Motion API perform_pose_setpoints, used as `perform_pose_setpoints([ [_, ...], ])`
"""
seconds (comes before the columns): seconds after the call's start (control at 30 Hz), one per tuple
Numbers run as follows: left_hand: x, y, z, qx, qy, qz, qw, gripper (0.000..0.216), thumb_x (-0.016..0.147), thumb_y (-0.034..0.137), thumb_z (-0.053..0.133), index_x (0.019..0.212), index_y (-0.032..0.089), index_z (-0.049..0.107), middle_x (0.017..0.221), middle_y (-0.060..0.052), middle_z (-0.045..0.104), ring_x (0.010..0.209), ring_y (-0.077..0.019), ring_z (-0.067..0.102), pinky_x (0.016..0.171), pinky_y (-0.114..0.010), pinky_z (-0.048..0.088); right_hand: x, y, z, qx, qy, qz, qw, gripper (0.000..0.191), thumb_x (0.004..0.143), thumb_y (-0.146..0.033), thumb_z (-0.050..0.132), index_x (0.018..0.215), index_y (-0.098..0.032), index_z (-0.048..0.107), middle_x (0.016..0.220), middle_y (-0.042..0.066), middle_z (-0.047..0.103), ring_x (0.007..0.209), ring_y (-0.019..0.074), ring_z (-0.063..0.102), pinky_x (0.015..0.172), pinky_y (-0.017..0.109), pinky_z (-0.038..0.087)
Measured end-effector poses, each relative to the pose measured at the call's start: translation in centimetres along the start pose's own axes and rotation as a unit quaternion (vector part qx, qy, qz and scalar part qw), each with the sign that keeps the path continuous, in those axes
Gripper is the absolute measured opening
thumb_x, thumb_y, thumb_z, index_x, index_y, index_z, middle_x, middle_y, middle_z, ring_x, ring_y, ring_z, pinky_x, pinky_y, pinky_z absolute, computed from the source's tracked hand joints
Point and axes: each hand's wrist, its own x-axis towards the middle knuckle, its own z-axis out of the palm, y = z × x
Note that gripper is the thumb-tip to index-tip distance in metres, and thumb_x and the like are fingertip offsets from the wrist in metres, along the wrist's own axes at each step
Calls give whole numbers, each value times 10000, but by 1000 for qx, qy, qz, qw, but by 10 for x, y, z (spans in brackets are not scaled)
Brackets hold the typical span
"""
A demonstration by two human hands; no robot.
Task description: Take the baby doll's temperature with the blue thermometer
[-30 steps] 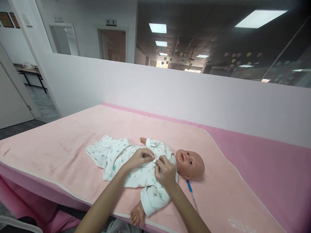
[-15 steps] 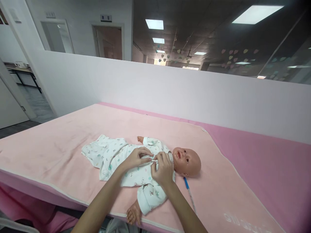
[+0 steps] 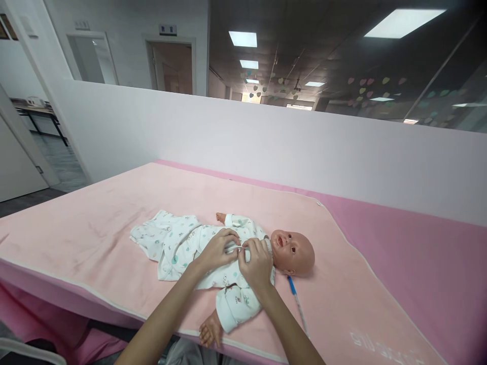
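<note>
A baby doll (image 3: 292,253) lies on its back, its head to the right. It wears a white printed outfit (image 3: 178,243) with long sleeves. Over the doll's chest my left hand (image 3: 220,248) pinches the front edge of the outfit between thumb and fingers. My right hand (image 3: 256,261), closer to the doll's neck, pinches the same edge, fingertips almost meeting those of the left. A thin white strip of cloth shows between them; any fastener there is too small to make out. One doll hand (image 3: 211,329) rests near the table's front edge.
A pale pink blanket (image 3: 114,203) covers the table over a darker pink cloth (image 3: 429,253). A thin stick with a blue end (image 3: 291,285), perhaps a thermometer, lies beside the doll's head. Behind the table stands a white partition (image 3: 266,137) with glass above. At left is a doorway.
My left fingers have closed in on the front edge and pulled it up slightly, so a white strip shows between both hands. The doll stays in place.
</note>
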Motion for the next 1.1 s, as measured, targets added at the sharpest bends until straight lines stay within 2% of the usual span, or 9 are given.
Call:
perform_pose_setpoints([
  [0.2,-2,5,2,54,-7,10,998,125,740,131,486,831,186,551,957,-42,553,909,-186,511,821,-312,416,1,0,-2,1,-7,-1,1000,71,750,-129,480,712,-187,491,702,21,530,719,171,447,660,287,333],
  [0.33,0,5,0,46,-31,11,998,151,730,111,472,839,184,547,1002,-47,537,943,-195,493,847,-330,401,1,0,-2,4,-8,0,1000,74,743,-125,480,704,-188,484,690,16,524,711,169,447,663,288,333],
  [0.47,2,2,-5,-38,-54,-17,998,128,725,114,502,805,187,571,1054,-55,514,1021,-206,467,879,-331,396,0,0,-2,6,-4,-6,1000,83,760,-128,465,704,-189,479,684,15,518,706,164,448,661,284,338],
  [0.63,1,-3,-11,-185,-77,-66,977,79,772,190,552,792,182,628,1028,-64,529,993,-201,495,807,-290,425,0,1,-1,14,2,-10,1000,90,766,-120,457,712,-188,482,687,16,526,710,163,459,653,277,346],
  [0.77,-2,-5,-16,-250,-13,-68,966,167,804,270,563,909,180,657,1005,-77,539,949,-190,517,809,-292,417,0,2,0,20,15,-1,1000,86,779,-123,456,752,-187,507,717,20,551,728,167,476,655,275,353],
  [0.83,-3,-6,-15,-241,17,-67,968,176,804,300,570,886,186,678,1030,-79,535,982,-199,508,846,-308,404,0,2,0,23,25,5,999,91,788,-129,452,779,-186,522,735,25,562,741,170,485,662,276,358],
  [0.93,-3,-6,-9,-154,27,-58,986,158,787,325,593,797,216,706,1013,-67,557,1007,-209,494,895,-340,382,1,1,0,23,27,12,999,106,794,-130,447,801,-187,537,741,28,568,756,174,495,675,282,361],
  [1.03,-2,-5,-6,-44,0,-22,999,126,761,316,621,837,266,708,1008,-46,583,1021,-213,481,948,-382,342,1,2,0,21,26,13,999,130,791,-112,438,801,-190,542,747,32,572,763,178,498,681,290,364],
  [1.1,-4,-5,-9,1,-39,-6,999,229,747,325,633,971,301,671,1072,-37,576,1059,-222,464,970,-402,325,-1,2,-1,17,31,5,999,148,787,-98,433,807,-192,545,764,35,581,763,179,497,679,293,366],
])
